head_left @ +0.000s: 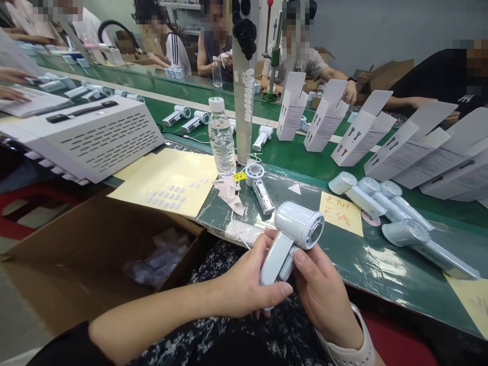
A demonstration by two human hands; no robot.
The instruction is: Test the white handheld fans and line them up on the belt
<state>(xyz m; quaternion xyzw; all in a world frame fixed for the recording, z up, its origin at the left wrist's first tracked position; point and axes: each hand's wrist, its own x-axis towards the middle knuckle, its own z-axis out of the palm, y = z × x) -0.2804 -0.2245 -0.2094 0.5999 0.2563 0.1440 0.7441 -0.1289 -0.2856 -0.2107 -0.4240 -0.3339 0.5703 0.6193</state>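
A light-blue handheld fan (299, 221) is held over my lap, its round head tilted up to the right. My left hand (247, 282) is wrapped round its handle, thumb along the lower part. My right hand (322, 284) grips the other side, with the thumb pressed on a small piece beside the handle, under the head. Just beyond, on the bench, lies another handheld fan (263, 195) with its handle's inside showing. Near it are a crumpled pale paper (230, 194) and a white cable (233, 223).
A water bottle (221, 140) stands by a metal post (243, 101). Left are a yellow sheet (179, 170) with small white pads, a vented white box (102, 134) and a cardboard box (76, 284). Right are wrapped fans (404, 231), a handwritten note (342, 213) and open white cartons (358, 134). Co-workers sit opposite.
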